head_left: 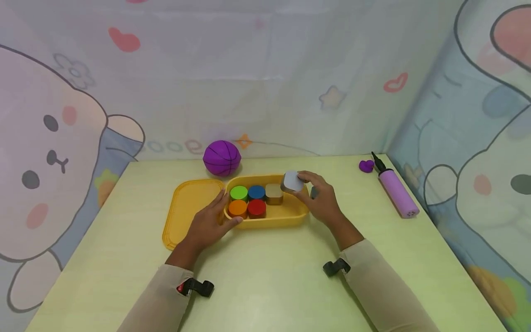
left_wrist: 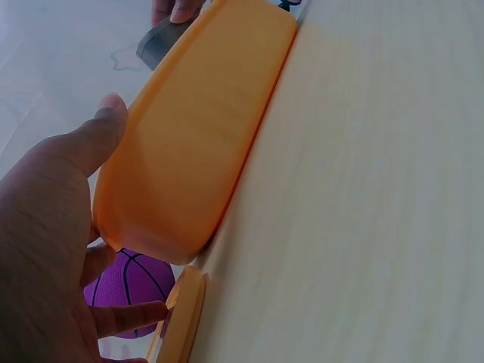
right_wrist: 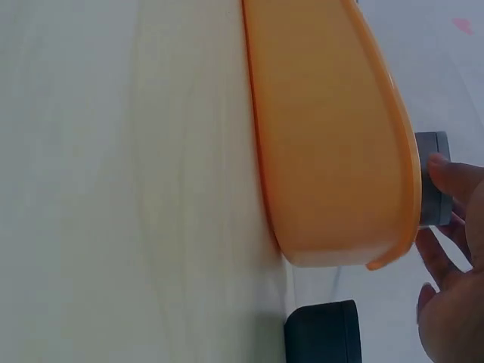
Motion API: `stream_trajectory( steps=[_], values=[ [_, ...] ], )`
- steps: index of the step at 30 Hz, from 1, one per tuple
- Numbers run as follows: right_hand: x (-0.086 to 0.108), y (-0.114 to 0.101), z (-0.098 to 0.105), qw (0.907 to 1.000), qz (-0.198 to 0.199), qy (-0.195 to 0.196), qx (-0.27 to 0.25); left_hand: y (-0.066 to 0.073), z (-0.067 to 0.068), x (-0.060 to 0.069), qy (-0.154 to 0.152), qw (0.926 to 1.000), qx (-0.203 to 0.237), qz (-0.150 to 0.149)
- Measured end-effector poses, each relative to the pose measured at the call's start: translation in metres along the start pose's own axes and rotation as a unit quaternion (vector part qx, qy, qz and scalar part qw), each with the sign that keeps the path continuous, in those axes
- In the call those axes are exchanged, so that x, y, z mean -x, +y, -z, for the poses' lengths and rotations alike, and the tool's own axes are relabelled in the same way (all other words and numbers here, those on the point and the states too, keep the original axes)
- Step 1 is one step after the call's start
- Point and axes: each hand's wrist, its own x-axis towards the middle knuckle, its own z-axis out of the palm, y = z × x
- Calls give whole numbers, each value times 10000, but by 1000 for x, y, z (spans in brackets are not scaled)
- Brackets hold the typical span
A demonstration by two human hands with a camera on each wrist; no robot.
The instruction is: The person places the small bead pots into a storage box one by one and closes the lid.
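Block [head_left: 292,181] in right hand [head_left: 323,200], left [head_left: 209,226] spread

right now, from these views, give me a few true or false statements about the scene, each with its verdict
1. The right hand pinches a grey block. True.
2. The left hand is clear of the yellow tray. False: it touches the tray's left end.
3. The red round piece sits in front of the blue round piece. True.
4. The lilac pump lies left of the tray. False: it lies well to the right.
5. The purple ball is inside the tray. False: it is outside, behind the tray's left end.
6. A beige block stands in the tray. True.
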Motion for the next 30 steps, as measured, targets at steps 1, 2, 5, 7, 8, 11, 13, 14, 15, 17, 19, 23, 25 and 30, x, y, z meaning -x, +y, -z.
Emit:
stream_trajectory(
  steps=[1,2,5,7,8,11,13,14,15,17,19,23,25,30],
  values=[
    [0,-1,-1,10000,53,-74,-30,1,0,0,-10,10000,34,8],
    [0,-2,-2,9999,83,-138,-51,1,-1,0,-2,10000,63,0],
    [-1,-4,-5,9993,68,-345,-97,1,-3,0,50,10000,38,-28],
    [-2,-6,-6,9987,-48,-493,-124,0,-4,0,70,10000,25,-38],
    [-2,-7,-6,9981,-123,-584,-170,-1,-5,0,72,10000,14,-40],
    [-2,-8,-7,9943,-366,-927,-374,-2,-5,0,33,10000,18,-30],
    [-2,-8,-6,9916,-471,-1113,-459,-3,-5,-1,15,10000,8,-38],
    [-2,-8,-6,9906,-472,-1195,-477,-3,-4,-1,16,10000,-2,-34],
    [-2,-8,-6,9899,-468,-1253,-479,-3,-4,-1,21,10000,-15,-34],
    [-2,-7,-5,9895,-412,-1295,-486,-3,-3,-2,52,10000,-31,-57],
    [-1,-6,-6,9897,-382,-1290,-488,-2,-2,-3,70,10000,-31,-58],
    [2,-4,-8,9888,-509,-1286,-564,-1,-1,-3,77,9999,-24,-104],
    [4,-4,-9,9868,-672,-1309,-676,-1,-1,-2,74,9999,-57,-117],
    [6,-5,-9,9818,-981,-1349,-911,-1,-1,-1,59,9999,-72,-137]
  ],
)
